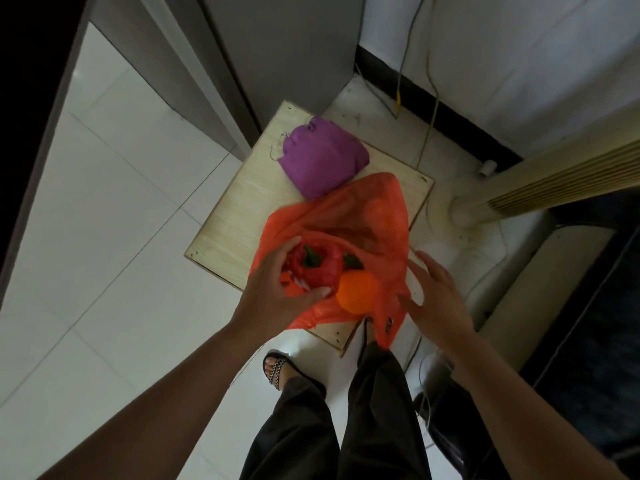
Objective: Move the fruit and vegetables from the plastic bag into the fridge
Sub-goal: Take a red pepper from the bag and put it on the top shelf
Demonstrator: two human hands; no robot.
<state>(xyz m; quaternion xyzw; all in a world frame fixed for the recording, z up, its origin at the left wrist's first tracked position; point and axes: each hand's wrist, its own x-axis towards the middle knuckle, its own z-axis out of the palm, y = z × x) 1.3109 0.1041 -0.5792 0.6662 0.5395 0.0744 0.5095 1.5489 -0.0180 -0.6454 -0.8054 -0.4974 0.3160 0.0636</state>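
Left hand grips red bell pepper inside orange plastic bag; orange at pepper's 4 o'clock. Right hand spread, empty, at bag's 3 o'clock.

- No legible text, brand, number or sign anywhere.
- Small dark print on the hanging handle of the orange plastic bag, just beside the right hand, thumb side: too blurred to read.
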